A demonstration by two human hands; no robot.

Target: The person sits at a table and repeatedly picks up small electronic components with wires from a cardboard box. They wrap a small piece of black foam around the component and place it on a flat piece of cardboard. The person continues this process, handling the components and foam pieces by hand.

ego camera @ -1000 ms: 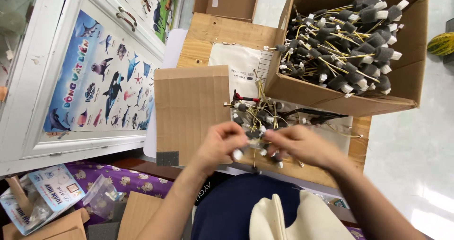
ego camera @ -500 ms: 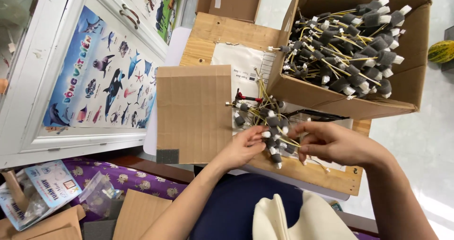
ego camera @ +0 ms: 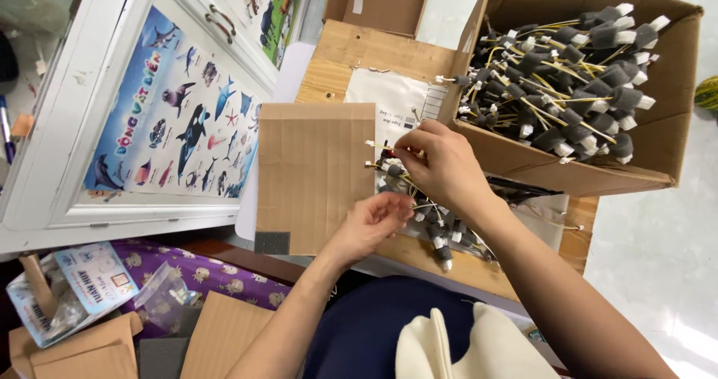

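The right hand (ego camera: pixel 441 166) pinches a thin stick (ego camera: pixel 381 146) at the pile's (ego camera: pixel 430 214) far end, fingers pressed together on it. The stick's long axis runs sideways, white tip pointing left toward the cardboard sheet (ego camera: pixel 314 173) just beside it. The left hand (ego camera: pixel 372 222), fingers curled and pinching into the pile's near edge, sits below the right. Right of the fingers stands an open box (ego camera: pixel 598 162) full of foam-tipped sticks. The pile lies on the wooden counter (ego camera: pixel 351 57), whose near edge is close under the left hand.

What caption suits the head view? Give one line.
Both hands, left hand and right hand, sort foam-tipped sticks beside a cardboard box.
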